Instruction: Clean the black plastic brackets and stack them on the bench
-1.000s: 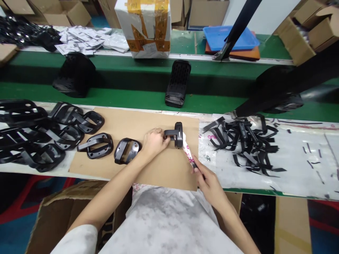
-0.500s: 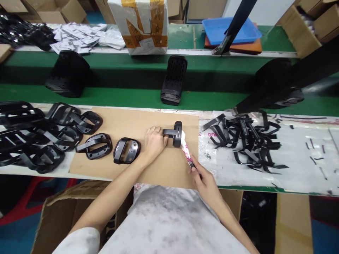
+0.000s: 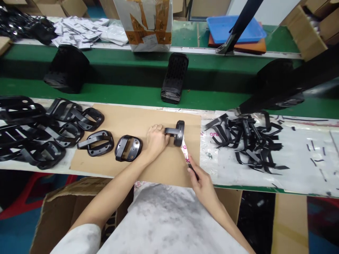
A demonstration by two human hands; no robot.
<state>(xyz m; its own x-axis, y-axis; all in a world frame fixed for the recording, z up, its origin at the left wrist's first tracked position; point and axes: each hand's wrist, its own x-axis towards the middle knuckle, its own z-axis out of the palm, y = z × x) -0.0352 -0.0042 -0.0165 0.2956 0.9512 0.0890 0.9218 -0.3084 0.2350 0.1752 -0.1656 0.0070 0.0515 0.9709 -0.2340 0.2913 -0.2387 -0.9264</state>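
My left hand (image 3: 155, 140) is closed on a black plastic handle part (image 3: 177, 132), which stands on edge on a brown cardboard sheet (image 3: 127, 120). My right hand (image 3: 201, 181) pinches a thin tool wrapped in white tape (image 3: 185, 153); its tip touches the lower edge of that part. Two similar black parts (image 3: 128, 148) (image 3: 96, 142) lie flat on the cardboard to the left of my left hand.
A heap of black handle parts (image 3: 34, 130) covers the bench's left end. Black trimmed strips (image 3: 246, 139) lie piled on white plastic sheeting (image 3: 296, 165) at right. A green conveyor (image 3: 119, 93) behind carries black housings (image 3: 175, 78). Below the bench sits a cardboard box (image 3: 66, 204).
The view shifted slightly. My right hand has moved a little up and left along the tool towards the part; my left hand keeps holding the part in place.
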